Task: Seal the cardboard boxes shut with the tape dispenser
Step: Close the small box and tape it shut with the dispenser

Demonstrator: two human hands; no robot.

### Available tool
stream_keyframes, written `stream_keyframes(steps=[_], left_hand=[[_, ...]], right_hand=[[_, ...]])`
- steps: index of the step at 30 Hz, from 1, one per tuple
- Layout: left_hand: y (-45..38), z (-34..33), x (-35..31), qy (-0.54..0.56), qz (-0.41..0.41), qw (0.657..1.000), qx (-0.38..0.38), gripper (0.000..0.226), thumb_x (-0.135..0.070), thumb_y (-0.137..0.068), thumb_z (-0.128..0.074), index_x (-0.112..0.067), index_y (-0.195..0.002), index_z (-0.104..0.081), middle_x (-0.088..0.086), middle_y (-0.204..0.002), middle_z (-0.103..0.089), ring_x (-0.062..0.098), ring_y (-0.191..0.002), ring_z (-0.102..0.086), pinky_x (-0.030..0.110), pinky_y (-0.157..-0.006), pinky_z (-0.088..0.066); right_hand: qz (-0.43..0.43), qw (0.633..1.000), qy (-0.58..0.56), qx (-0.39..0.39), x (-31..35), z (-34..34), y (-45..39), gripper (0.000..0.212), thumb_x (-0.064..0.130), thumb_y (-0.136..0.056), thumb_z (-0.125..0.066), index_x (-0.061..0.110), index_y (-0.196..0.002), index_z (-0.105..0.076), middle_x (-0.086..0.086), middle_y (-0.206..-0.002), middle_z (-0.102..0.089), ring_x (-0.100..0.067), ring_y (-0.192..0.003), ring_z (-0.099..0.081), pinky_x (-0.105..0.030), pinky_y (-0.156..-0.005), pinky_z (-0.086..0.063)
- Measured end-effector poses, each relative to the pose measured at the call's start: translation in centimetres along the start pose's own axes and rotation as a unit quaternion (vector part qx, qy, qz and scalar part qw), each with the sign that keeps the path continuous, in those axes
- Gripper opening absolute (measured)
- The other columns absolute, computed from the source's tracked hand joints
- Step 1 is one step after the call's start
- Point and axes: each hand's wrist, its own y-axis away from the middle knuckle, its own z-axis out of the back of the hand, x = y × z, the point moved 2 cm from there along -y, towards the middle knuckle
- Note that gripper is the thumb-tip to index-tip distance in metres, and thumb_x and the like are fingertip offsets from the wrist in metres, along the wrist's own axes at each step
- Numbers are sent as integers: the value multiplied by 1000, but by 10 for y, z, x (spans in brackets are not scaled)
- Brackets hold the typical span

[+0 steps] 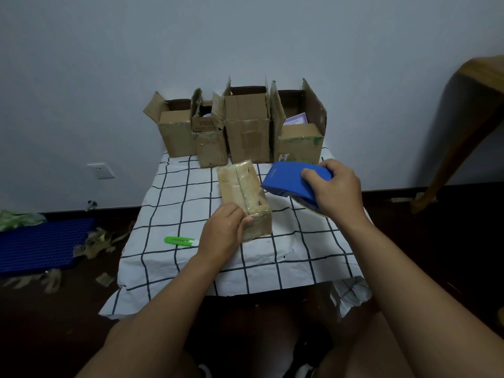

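A person sits at a small table, seen from their own head, both bare arms reaching forward. Far left of both hands, on the dark floor, lie a blue plastic grid mat (45,245) and torn cardboard scraps (94,242), with a wall socket (101,170) above them. On the table, just left of the left hand, rests a small green cutter (178,240). The left hand (223,231) grips the near end of a closed cardboard box (244,199), fingers curled over its corner, probably to keep it from sliding while tape goes on. The box lies flat, its flaps folded shut and a seam running away from that hand down the middle of the top. To the right of the box, the right hand (334,190) is wrapped around a blue tape dispenser (293,181), held just above the table and beside the box's far half, not touching it as far as can be seen; it looks poised to lay tape along the seam. Beyond both hands, four open boxes (246,126) stand in a row against the wall, flaps up, apparently waiting their turn. The table wears a white cloth with a black grid (174,214). The wall is plain pale grey. Far right, a curved wooden furniture leg (463,137) arches down to the floor
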Motion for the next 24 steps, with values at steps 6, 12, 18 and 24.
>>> stream_keyframes(steps=[6, 12, 18, 24], left_hand=[[4, 0, 1, -25, -44, 998, 31, 31, -6, -86, -71, -5, -116, -69, 14, -94, -61, 32, -86, -56, 39, -73, -49], [-5, -4, -4, -18, -67, 997, 21, 23, -3, -85, -71, -5, -108, -73, 14, -95, -65, 34, -86, -60, 41, -72, -51], [4, -4, 5, 23, -15, 1000, 14, 12, -15, -89, -69, -7, -97, -71, 4, -93, -64, 20, -85, -59, 32, -69, -51], [-6, -3, 5, 8, -19, 999, 46, 16, -22, -88, -69, -7, -94, -69, 5, -91, -59, 23, -85, -55, 37, -73, -49]], right_hand=[[5, 1000, -4, 3, 1, 1, 1, 20, 36, -90, -66, 17, -87, -62, 9, -79, -57, -8, -75, -55, -25, -59, -41], [7, 1000, -7, 3, 4, -2, 2, 19, 37, -89, -67, 19, -85, -63, 10, -78, -57, -8, -73, -55, -26, -58, -40], [12, 1000, -1, 1, 1, -2, 2, 20, 37, -90, -67, 18, -85, -64, 11, -78, -58, -9, -74, -56, -27, -59, -44], [11, 1000, 1, 0, 1, -8, 2, 20, 39, -89, -67, 19, -84, -64, 11, -77, -57, -11, -75, -56, -28, -59, -43]])
